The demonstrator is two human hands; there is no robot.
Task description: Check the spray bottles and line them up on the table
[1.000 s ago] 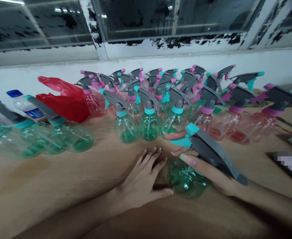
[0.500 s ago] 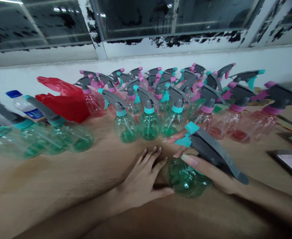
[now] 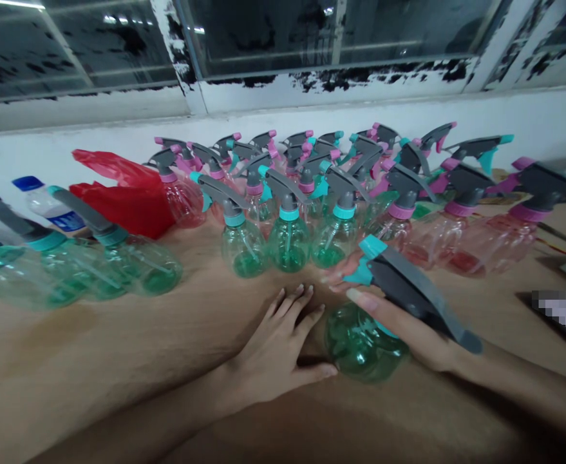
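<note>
A green spray bottle (image 3: 366, 348) with a grey head and turquoise nozzle and trigger stands close in front of me. My right hand (image 3: 405, 325) is wrapped round its neck under the grey head, fingers by the turquoise trigger and thumb along the near side. The nozzle points up and to the left. My left hand (image 3: 280, 345) lies flat on the wooden table (image 3: 167, 341), fingers stretched out, its thumb tip at the bottle's lower left side. Just beyond my hands is a row of green spray bottles (image 3: 289, 241).
Many pink spray bottles (image 3: 420, 245) and green ones stand behind. More green bottles (image 3: 140, 264) are at left, near a red plastic bag (image 3: 123, 200) and a blue-capped water bottle (image 3: 51, 203). A dark-edged device (image 3: 565, 322) lies at right. Windows line the back wall.
My right hand's fingers have drawn in a little at the trigger, and its thumb has shifted slightly left and up. The bottle and my left hand have stayed in place.
</note>
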